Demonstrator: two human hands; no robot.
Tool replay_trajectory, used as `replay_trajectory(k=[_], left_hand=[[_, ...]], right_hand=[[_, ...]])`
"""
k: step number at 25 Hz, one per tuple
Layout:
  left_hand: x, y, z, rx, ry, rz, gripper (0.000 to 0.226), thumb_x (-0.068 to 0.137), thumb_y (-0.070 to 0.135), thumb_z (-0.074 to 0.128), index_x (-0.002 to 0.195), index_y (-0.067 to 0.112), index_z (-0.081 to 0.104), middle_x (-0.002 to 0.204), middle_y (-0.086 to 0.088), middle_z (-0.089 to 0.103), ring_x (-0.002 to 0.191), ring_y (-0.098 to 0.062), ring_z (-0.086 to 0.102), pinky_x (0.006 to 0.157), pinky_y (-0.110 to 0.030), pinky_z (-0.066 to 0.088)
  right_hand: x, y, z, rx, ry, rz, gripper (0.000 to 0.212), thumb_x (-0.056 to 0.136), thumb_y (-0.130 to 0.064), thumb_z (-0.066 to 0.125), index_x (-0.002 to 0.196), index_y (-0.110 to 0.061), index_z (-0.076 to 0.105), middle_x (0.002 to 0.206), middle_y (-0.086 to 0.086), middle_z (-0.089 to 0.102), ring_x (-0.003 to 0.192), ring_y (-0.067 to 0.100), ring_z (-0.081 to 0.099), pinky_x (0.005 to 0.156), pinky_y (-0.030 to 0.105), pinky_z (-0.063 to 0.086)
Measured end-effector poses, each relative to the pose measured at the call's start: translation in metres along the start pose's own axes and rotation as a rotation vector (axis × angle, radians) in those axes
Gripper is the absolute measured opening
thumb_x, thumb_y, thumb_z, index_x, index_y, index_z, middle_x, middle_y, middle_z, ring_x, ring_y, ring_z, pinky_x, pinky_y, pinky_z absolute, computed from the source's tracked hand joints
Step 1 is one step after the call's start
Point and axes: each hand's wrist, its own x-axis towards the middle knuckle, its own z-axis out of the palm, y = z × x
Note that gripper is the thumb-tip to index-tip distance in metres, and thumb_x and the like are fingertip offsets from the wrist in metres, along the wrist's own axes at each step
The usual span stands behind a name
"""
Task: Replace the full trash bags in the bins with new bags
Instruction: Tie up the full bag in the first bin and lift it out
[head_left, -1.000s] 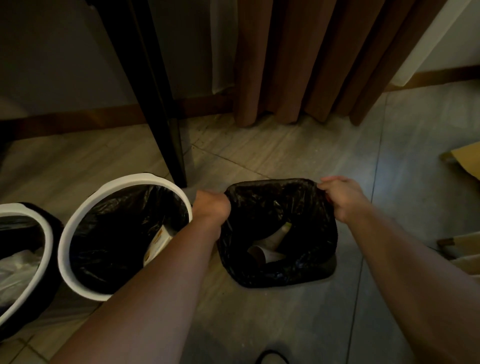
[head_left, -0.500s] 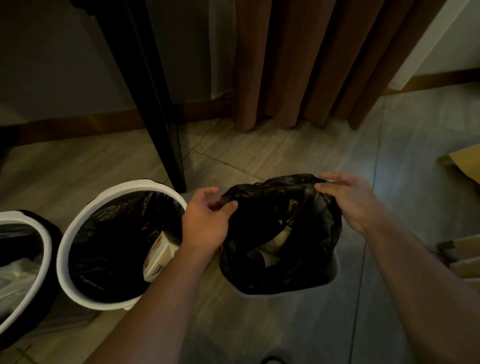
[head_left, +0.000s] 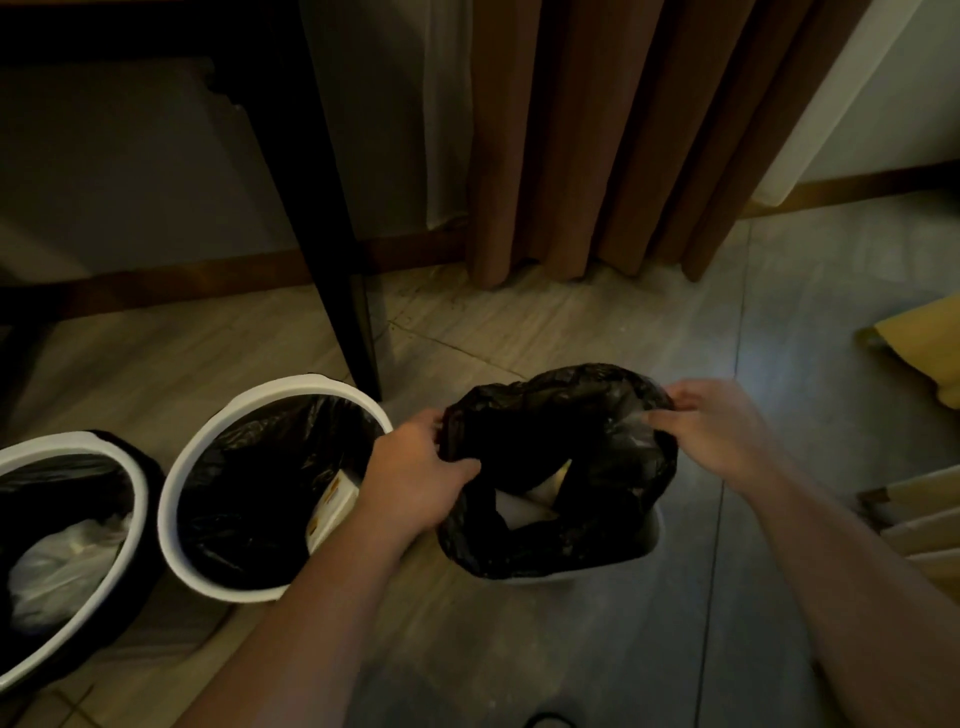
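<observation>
A black trash bag with paper cups inside stands in a small grey bin on the floor, its mouth lifted off the rim and bunched inward. My left hand grips the bag's left edge. My right hand pinches the right edge. To the left stands a round white-rimmed bin lined with a black bag and holding a small carton. A second white-rimmed bin at the far left holds crumpled pale plastic.
A black table leg comes down just behind the middle bin. Brown curtains hang at the back. Cardboard pieces and a yellow thing lie at the right edge. Grey floor tiles stretch in front.
The bag's rim has come off the bin's edge and both hands have gathered it inward and upward; the mouth was spread wide open a second ago.
</observation>
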Motion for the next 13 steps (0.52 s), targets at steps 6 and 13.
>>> replay_trajectory(k=[6,13], left_hand=[[-0.016,-0.009,-0.008,0.258,0.022,0.003,0.024,0.086,0.020,0.070,0.108,0.027,0.077,0.093,0.004,0.075,0.098,-0.023,0.071,0.083,-0.030,0.056],[-0.009,0.005,-0.024,-0.255,0.030,-0.152,0.012,0.084,0.031,0.084,0.095,0.029,0.079,0.082,0.009,0.080,0.079,-0.014,0.079,0.081,-0.041,0.064]], right_hand=[[-0.020,0.011,-0.009,0.175,-0.046,0.077,0.030,0.069,-0.003,0.094,0.089,-0.019,0.079,0.079,-0.004,0.080,0.076,0.013,0.078,0.064,0.023,0.057],[-0.028,0.000,-0.030,0.007,0.065,0.105,0.014,0.085,-0.011,0.086,0.078,-0.022,0.080,0.072,-0.001,0.077,0.062,0.010,0.075,0.057,0.025,0.060]])
